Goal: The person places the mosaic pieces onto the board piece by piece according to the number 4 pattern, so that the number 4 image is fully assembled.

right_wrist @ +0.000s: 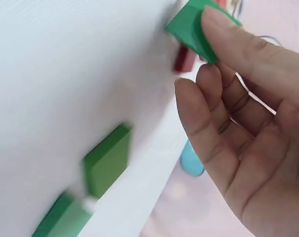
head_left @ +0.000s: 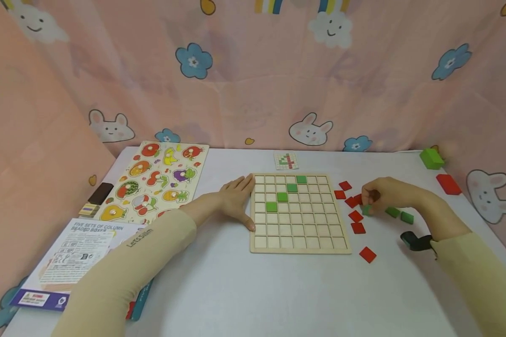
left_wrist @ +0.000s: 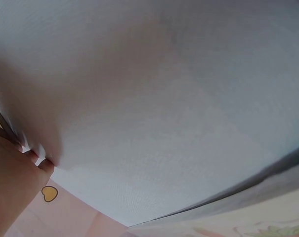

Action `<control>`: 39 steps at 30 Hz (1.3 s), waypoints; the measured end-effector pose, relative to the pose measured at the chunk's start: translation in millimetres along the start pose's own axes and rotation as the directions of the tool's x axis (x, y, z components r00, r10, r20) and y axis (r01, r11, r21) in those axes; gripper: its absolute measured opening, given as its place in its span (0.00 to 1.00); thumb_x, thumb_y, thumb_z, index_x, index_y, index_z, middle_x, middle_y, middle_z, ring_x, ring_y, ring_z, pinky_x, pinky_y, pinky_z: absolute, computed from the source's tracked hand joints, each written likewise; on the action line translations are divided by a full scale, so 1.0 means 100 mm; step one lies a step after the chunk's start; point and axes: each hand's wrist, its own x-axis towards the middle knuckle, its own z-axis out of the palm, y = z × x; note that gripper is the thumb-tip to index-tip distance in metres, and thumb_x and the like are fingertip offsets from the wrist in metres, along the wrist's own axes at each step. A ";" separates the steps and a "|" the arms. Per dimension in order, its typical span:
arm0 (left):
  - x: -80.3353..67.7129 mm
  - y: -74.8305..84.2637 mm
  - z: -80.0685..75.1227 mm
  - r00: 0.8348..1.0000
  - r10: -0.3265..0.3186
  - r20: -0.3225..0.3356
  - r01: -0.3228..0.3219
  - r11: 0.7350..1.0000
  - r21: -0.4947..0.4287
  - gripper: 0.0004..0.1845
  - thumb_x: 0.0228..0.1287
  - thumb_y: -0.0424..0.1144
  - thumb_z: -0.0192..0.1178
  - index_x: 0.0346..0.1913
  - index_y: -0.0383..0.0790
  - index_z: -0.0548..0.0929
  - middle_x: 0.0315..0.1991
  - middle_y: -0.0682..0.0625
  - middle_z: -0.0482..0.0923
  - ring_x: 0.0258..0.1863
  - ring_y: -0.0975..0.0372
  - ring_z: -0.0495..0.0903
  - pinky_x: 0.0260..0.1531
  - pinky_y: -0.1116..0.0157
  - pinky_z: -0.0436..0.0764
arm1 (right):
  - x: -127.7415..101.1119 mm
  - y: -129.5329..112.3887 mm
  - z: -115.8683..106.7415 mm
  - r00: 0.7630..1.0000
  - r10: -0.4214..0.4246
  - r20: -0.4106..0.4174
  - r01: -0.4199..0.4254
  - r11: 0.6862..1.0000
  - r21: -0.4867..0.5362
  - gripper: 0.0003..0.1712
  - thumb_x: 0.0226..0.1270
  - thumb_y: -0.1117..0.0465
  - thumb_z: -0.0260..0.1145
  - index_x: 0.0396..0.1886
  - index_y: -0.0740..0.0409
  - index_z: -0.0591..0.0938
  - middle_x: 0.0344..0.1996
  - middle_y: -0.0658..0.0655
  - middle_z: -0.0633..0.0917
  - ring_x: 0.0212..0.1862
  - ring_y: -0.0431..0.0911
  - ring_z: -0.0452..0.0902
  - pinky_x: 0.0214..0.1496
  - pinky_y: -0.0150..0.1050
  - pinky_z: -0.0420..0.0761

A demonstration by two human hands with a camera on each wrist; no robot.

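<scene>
1. Spreading across most of the view, the white table (head_left: 244, 290) carries everything we work with, with a pink cartoon-print curtain (head_left: 253, 84) behind it.
2. Our square wooden grid board (head_left: 298, 213) lies at the centre, four green tiles already seated in a diagonal run.
3. Our left hand (head_left: 237, 199) lies flat with straight fingers against the board's left edge, holding nothing.
4. Our right hand (head_left: 381, 194) pinches a small green square tile (right_wrist: 191, 27) between fingertips just right of the board, among loose red square tiles (head_left: 356, 216).
5. Two more green tiles (head_left: 399, 215) sit just beside that hand.
6. We judge the pinch shallow, on the tile's edge; it could slip, or knock neighbouring red tiles. If the left hand lifts, the board could shift.
</scene>
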 end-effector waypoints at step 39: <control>0.00 -0.01 0.00 1.000 0.009 0.008 -0.008 1.000 -0.011 0.77 0.43 0.74 0.68 0.79 0.38 0.29 0.81 0.45 0.22 0.82 0.47 0.29 0.79 0.45 0.41 | 0.74 -1.83 0.74 0.922 -0.348 -0.170 0.337 0.937 -0.094 0.04 0.57 0.63 0.75 0.28 0.50 0.87 0.28 0.44 0.87 0.33 0.37 0.78 0.39 0.31 0.80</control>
